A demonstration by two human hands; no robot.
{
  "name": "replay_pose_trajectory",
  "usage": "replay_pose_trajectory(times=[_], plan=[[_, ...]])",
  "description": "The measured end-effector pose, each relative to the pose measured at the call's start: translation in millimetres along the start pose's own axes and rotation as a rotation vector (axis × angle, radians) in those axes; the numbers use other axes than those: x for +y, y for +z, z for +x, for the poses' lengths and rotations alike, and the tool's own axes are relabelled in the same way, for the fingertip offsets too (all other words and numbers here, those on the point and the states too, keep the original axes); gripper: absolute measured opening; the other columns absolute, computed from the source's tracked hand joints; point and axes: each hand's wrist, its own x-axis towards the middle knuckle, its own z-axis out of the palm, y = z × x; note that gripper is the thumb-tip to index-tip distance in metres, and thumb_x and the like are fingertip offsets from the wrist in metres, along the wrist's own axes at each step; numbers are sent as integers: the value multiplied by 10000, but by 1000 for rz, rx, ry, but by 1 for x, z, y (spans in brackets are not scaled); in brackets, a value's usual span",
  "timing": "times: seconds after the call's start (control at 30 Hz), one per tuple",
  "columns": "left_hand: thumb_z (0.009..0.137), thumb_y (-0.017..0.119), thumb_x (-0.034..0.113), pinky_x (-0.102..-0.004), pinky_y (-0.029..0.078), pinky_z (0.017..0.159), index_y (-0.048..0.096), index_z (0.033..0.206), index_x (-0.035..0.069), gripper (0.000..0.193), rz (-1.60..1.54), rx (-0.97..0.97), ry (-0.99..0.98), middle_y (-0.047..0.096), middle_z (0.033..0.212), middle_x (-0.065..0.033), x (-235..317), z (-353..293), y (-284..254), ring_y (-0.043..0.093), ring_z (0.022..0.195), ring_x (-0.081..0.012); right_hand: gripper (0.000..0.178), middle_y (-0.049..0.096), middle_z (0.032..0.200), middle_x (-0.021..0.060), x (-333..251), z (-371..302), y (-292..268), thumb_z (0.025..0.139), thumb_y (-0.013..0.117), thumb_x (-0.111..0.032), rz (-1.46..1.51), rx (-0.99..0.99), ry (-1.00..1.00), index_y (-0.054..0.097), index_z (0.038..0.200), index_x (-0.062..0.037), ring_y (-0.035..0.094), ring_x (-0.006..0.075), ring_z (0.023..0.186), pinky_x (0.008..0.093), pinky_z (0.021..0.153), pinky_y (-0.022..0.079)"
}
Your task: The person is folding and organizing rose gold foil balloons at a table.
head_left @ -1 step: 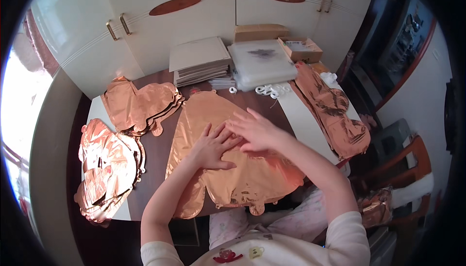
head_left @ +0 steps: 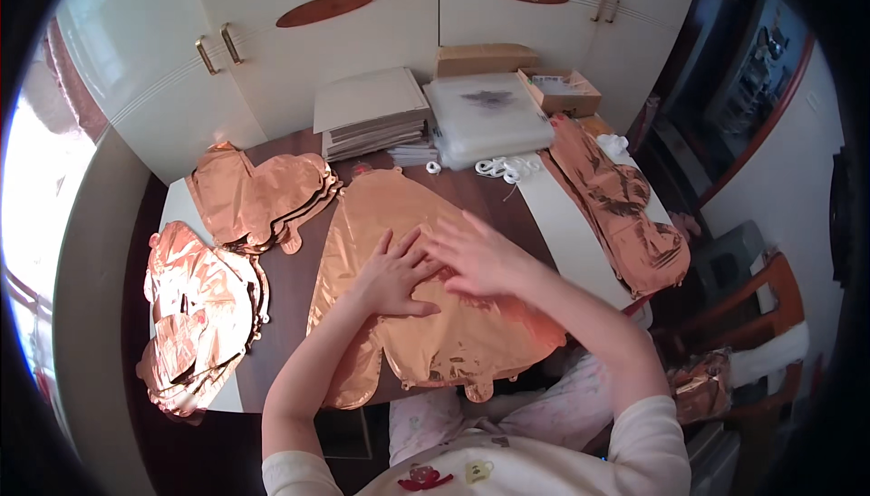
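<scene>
A flat copper-coloured foil balloon (head_left: 390,215) lies in front of me on the dark table, its rounded lower edge and small tabs reaching the near side. My left hand (head_left: 394,279) rests flat on its middle with the fingers spread. My right hand (head_left: 476,256) is over the foil just to the right, fingers stretched out, slightly blurred, its fingertips close to those of the left. Neither hand grips anything. Part of the foil beneath both hands is hidden. Wrinkles and shiny creases run along the balloon's lower right part.
More copper foil balloons lie in piles at the far left (head_left: 258,192), near left (head_left: 199,306) and right (head_left: 616,206). Behind stand a cardboard stack (head_left: 372,106), a pile of clear plastic bags (head_left: 494,120), white ribbon coils (head_left: 507,168) and a small open box (head_left: 562,93). A wooden chair (head_left: 770,306) is at the right.
My right hand has shifted slightly to the right and nearer to me over the foil. The left hand and the balloon look unmoved.
</scene>
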Motion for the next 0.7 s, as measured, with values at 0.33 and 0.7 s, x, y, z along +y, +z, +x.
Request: replay_pose_trajectory(times=[0.33,0.7], plan=[[652,513,677,-590,142,1027,358,1346,235,837,-29,84,4,301,1411,-90,-1,0,4,220,1323,-312,577,391,1328,96,-43,-123,27,800,571,-392,105,44,342,413,1259,-79,342,276,1249,467,995,295],[642,522,681,-607,123,1022,344,1352,247,851,-48,98,0,293,1416,-78,1,0,6,207,1326,-315,512,568,884,163,-13,-124,8,619,768,-349,618,58,808,524,923,-17,526,326,869,386,795,425]])
